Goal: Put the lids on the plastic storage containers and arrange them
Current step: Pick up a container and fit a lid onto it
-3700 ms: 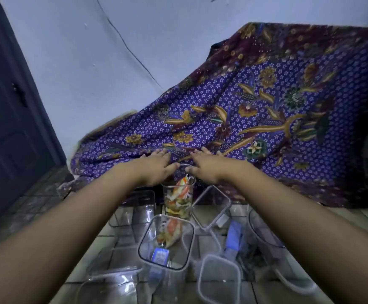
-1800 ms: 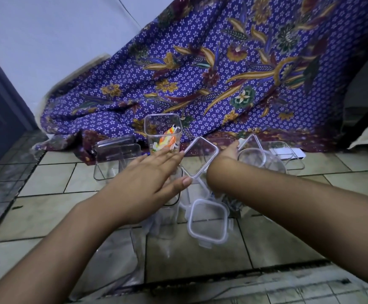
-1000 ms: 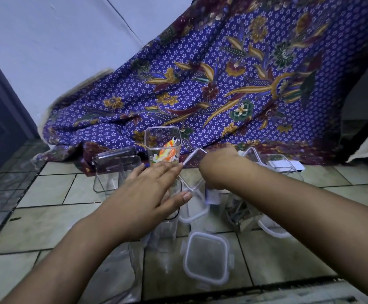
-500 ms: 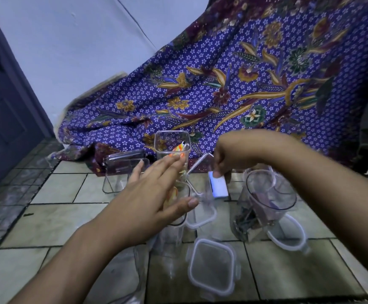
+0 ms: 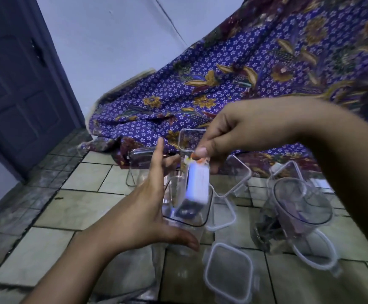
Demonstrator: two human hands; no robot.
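Half a second on, the right hand (image 5: 224, 137) had carried the small white packet (image 5: 197, 183) from beside the round tub across to the tall square container (image 5: 186, 207), and now pinched it by its top edge between thumb and forefinger, its lower end dipping inside the rim. The left hand (image 5: 147, 211) stayed spread against the container's near left wall, fingers apart, thumb under the near side, steadying rather than gripping. That container stood on the floor tiles (image 5: 82, 207) near the middle of the cluster, lidless. Clear thin-walled plastic like this probably weighed little, flexed under a squeeze and slid easily on glazed tile (so a bracing palm low on the wall made sense). A square lid (image 5: 229, 275) lay flat on the tiles just nearer the person; it looked stiff at the rim, best taken by two opposite edges. To the right the round container (image 5: 301, 202) stood open, with a round lid (image 5: 317, 251) lying against its base.
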